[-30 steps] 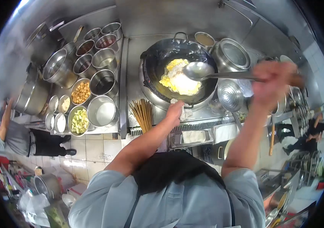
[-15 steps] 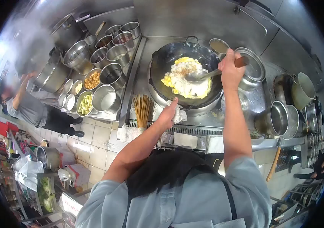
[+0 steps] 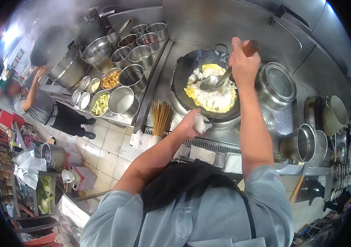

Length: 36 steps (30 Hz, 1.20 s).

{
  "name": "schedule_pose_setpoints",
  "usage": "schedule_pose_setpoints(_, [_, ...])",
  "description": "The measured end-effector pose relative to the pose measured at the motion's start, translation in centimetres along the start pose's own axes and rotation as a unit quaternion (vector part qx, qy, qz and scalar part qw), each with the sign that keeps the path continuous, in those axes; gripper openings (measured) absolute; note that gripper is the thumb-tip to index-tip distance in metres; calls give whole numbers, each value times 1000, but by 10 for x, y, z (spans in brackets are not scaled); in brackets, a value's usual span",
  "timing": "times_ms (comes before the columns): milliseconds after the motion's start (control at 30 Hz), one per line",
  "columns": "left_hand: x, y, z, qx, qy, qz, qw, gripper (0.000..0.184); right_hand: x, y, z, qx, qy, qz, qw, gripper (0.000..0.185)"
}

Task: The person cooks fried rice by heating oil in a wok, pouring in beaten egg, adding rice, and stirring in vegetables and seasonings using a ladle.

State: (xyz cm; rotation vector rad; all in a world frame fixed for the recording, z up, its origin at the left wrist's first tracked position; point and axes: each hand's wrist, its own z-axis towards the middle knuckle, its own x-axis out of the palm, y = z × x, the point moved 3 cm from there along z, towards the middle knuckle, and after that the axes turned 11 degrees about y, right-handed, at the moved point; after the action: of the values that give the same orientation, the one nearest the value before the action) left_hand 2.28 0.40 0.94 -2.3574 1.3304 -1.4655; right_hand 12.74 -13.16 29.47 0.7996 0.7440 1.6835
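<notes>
"White and yellow food [image 3: 212, 99] is seen in the black wok [image 3: 187, 68]. How is the ladle [image 3: 211, 85] held?"

"By its handle, in the curled right hand [image 3: 244, 64]. Its bowl is laid on the food; its underside is hidden."

"And the left hand [image 3: 189, 124]?"

"Closed around a white cloth [image 3: 201, 123] at the wok's near edge. The wok's right side is partly hidden by the right arm [image 3: 254, 119]."
</notes>
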Motion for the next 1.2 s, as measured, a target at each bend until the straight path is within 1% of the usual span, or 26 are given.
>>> schedule_pose_setpoints(33, [-5,4,10,19,3,15,1000,35,6,11,-4,-4,3,6,1000,39])
schedule_pose_setpoints(133, [-15,15,35,90,-29,35,995,33,15,-3,-17,-77,23,73,994,39])
schedule_pose_setpoints(167, [-18,17,39,105,-40,51,992,33,15,-27,-16,-62,20,83,994,38])
schedule_pose_setpoints(267, [-18,16,42,140,-33,42,989,31,1,-50,-4,-19,-30,-35,999,37])
schedule_pose_setpoints(300, [-18,16,40,132,-21,25,991,30,7,-13,-8,8,-40,-34,999,37])
schedule_pose_setpoints(333, [-17,15,37,123,-10,8,992,29,9,14,-14,11,-39,-13,999,37])
schedule_pose_setpoints(367, [-10,9,25,98,5,-13,995,27,11,36,-18,14,-38,7,999,37])
schedule_pose_setpoints(400, [-7,8,20,97,8,-16,995,27,12,51,-28,18,-37,26,999,37])
schedule_pose_setpoints(433, [-5,8,17,96,11,-20,995,27,14,63,-40,-11,-26,34,999,37])
schedule_pose_setpoints(467, [-1,7,15,120,4,-4,993,28,13,46,-43,1,-20,6,1000,37])
schedule_pose_setpoints(500, [1,7,14,145,-3,11,989,28,10,11,-50,12,-15,-22,1000,37])
schedule_pose_setpoints(533, [0,10,16,142,-6,8,990,29,5,-23,-52,23,-11,-50,998,37])
schedule_pose_setpoints(567, [-3,12,20,140,-8,6,990,29,-14,-47,-38,-4,-9,-69,998,36])
schedule_pose_setpoints(667, [-8,11,20,122,21,15,992,31,-10,3,-3,14,-64,-22,998,35])
schedule_pose_setpoints(700, [-7,9,15,111,31,8,993,31,-11,13,4,-12,-55,4,998,35])
schedule_pose_setpoints(800, [1,6,2,76,47,-39,995,32,-6,7,10,-109,-63,28,992,35])
schedule_pose_setpoints(833, [1,3,1,60,43,-38,997,33,-11,-18,11,-112,-73,-26,991,34])
schedule_pose_setpoints(867, [1,0,0,45,38,-37,998,33,-14,-47,12,-97,-82,-93,988,35])
schedule_pose_setpoints(933, [-2,-2,2,31,35,-24,999,34,-12,-66,11,1,-56,-5,998,36])
schedule_pose_setpoints(967, [-5,-4,7,33,36,-12,999,33,-21,-65,16,0,-77,-34,996,36])
schedule_pose_setpoints(1033, [-13,1,14,44,32,-11,998,33,-23,-7,16,6,-117,-93,989,36])
schedule_pose_setpoints(1100, [-15,5,21,66,24,-26,997,33,-30,43,7,-2,-96,-114,989,37])
schedule_pose_setpoints(1200, [-11,0,27,42,34,-21,998,26,-46,66,-27,-43,-93,-80,992,40])
